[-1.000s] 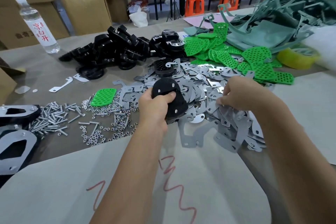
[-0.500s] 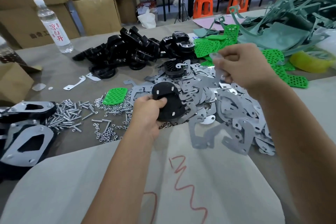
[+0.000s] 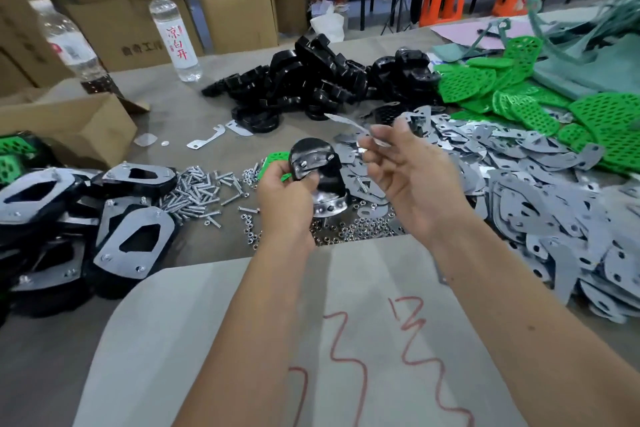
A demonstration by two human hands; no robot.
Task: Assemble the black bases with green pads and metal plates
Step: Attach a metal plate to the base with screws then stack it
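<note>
My left hand (image 3: 289, 198) grips a black base (image 3: 320, 177) above the table, with a shiny metal piece on its lower end. My right hand (image 3: 412, 177) is just right of it and pinches a thin metal plate (image 3: 349, 126) between thumb and fingertips, the plate pointing up and left. A heap of grey metal plates (image 3: 540, 191) covers the table at right. Green perforated pads (image 3: 540, 104) lie behind that heap. Loose black bases (image 3: 311, 83) are piled at the back centre. One green pad (image 3: 275, 159) peeks out behind my left hand.
Screws (image 3: 201, 191) and nuts (image 3: 349, 230) are scattered left of and below my hands. Assembled bases with plates (image 3: 135, 239) are stacked at left. A cardboard box (image 3: 69, 125) and two water bottles (image 3: 175, 35) stand at the back left. Grey sheet (image 3: 242, 322) with red marks lies near me.
My right hand lifted a plate out of the heap and brought it left, close to the black base. My left hand raised and tilted the base. The camera view shifted left.
</note>
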